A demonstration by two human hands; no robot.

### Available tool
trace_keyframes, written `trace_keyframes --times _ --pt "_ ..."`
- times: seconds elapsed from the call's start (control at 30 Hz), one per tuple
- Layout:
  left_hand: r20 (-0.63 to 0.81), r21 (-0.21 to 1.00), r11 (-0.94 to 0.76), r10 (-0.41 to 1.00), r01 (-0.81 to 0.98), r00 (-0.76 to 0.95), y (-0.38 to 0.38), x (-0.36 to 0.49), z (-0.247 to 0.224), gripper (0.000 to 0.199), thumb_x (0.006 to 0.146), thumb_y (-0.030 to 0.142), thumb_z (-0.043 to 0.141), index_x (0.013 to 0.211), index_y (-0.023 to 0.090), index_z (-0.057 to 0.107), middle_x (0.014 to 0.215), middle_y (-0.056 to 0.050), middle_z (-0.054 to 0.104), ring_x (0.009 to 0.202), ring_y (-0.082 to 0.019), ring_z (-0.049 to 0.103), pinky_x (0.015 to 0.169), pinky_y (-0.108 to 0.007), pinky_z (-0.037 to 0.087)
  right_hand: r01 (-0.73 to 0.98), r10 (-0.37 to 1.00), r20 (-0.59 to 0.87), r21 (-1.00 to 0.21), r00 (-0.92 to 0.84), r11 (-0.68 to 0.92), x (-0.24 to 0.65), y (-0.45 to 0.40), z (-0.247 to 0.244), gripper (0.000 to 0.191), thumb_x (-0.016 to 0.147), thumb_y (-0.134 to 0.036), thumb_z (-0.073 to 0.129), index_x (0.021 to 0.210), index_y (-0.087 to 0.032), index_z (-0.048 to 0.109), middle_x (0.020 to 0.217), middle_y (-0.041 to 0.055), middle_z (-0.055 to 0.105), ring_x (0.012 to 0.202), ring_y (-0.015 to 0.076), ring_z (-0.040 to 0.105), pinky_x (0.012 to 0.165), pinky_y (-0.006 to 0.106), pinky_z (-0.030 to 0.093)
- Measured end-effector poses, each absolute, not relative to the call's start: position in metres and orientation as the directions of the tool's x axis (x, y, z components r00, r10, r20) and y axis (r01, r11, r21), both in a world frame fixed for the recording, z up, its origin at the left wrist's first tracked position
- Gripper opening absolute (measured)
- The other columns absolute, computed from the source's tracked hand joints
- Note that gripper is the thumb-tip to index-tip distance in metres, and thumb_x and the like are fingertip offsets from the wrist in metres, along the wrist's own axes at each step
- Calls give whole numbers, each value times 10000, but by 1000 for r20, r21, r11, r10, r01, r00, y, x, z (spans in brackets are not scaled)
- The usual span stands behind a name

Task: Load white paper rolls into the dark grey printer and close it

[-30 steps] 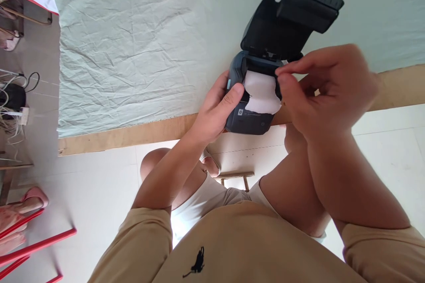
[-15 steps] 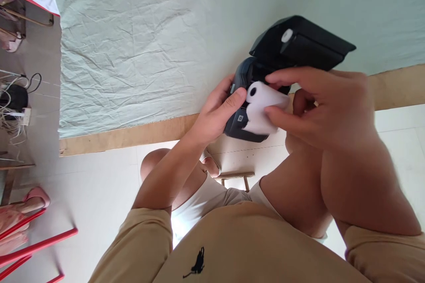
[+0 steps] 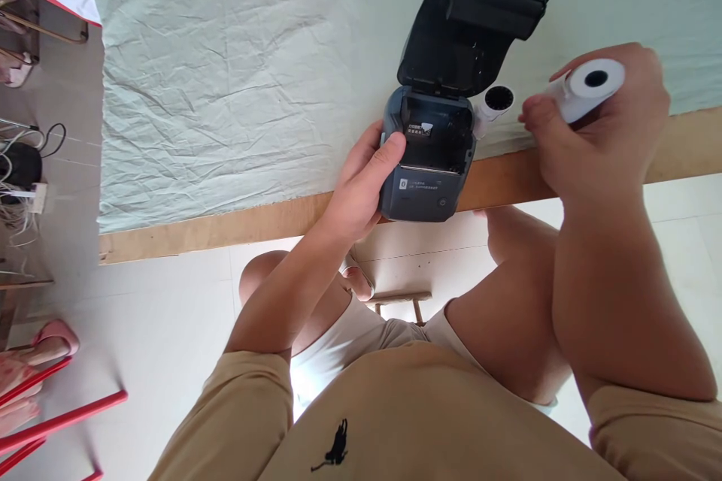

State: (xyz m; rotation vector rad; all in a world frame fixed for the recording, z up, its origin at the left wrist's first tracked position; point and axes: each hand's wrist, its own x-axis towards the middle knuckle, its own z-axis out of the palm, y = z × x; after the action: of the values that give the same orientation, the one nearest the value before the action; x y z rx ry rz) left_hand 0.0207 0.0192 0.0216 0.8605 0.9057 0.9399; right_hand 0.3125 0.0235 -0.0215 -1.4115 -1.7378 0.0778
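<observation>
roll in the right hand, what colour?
The roll is white, with a dark hole in its end; shows best in the head view.

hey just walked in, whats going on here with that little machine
A person's left hand grips a small dark printer at the table edge. Its lid stands open and a printed label shows inside. The right hand holds a white roll off to the right, apart from the printer. A white tube with a dark hollow end is beside the printer.
</observation>
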Motion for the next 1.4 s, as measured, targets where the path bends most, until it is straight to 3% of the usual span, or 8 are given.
trace_keyframes --times 0.27,0.4,0.6,0.83,0.97,1.2,1.3,1.4 --pt "-270 882 367 907 -294 324 18 20 25 309 1155 532 690 1243 236 709 1128 -51 849 1125 -299 928 594 -280 649 836 846 510 -524 155 163 324 28 -21 654 1001 -465 915 1578 -441 607 1238 79 799 1191 408 804 1105 682 654" --pt "-271 882 364 911 -299 311 17 21 27 259 1164 483 677 1256 243 714 1110 -37 860 1125 -284 927 622 -280 672 830 717 697 -397 -6 393 300 14 -3 478 1122 -479 713 1591 -476 620 1439 73 734 1381 414 762 1162 691 633" --pt "-253 899 336 922 -282 294 18 21 23 248 1165 486 657 1207 249 718 1057 -28 841 1058 -244 915 617 -262 634 787 853 517 -496 -72 367 260 19 -9 497 1109 -402 679 1594 -431 571 1549 102 679 1455 392 724 1148 641 657" --pt "-249 903 340 913 -264 323 17 19 18 465 1067 693 763 1265 277 704 1062 -40 829 1038 -281 903 659 -337 663 752 922 387 -606 -5 259 261 21 -16 647 945 -280 726 1567 -359 565 1304 112 837 981 322 786 907 531 661" --pt "-265 900 355 906 -254 329 17 18 20 481 1073 697 753 1314 284 700 1063 -42 816 1103 -305 903 713 -361 687 774 889 451 -531 -85 344 262 19 -16 483 1014 -369 738 1493 -345 684 1345 159 731 1296 383 735 1137 607 615" --pt "-239 909 325 920 -262 311 17 20 21 440 1081 672 754 1256 270 719 1156 -47 854 1251 -330 890 747 -356 709 694 753 643 -606 138 390 251 16 -10 611 1056 -632 688 1597 -379 563 1385 116 727 1119 322 759 869 510 630" --pt "-192 922 282 928 -266 319 17 19 20 472 1071 693 765 1258 262 718 1155 -53 853 1210 -314 894 783 -368 722 657 656 726 -600 207 456 240 13 -2 552 1027 -763 678 1403 -360 649 1297 92 755 1085 322 779 891 537 637" --pt "-178 930 270 924 -249 338 16 17 19 536 1020 702 828 1329 281 708 1158 -44 856 1109 -273 886 796 -363 726 650 622 775 -529 110 545 226 9 8 310 1041 -623 743 1204 -361 718 1170 52 818 1101 341 825 992 585 671"
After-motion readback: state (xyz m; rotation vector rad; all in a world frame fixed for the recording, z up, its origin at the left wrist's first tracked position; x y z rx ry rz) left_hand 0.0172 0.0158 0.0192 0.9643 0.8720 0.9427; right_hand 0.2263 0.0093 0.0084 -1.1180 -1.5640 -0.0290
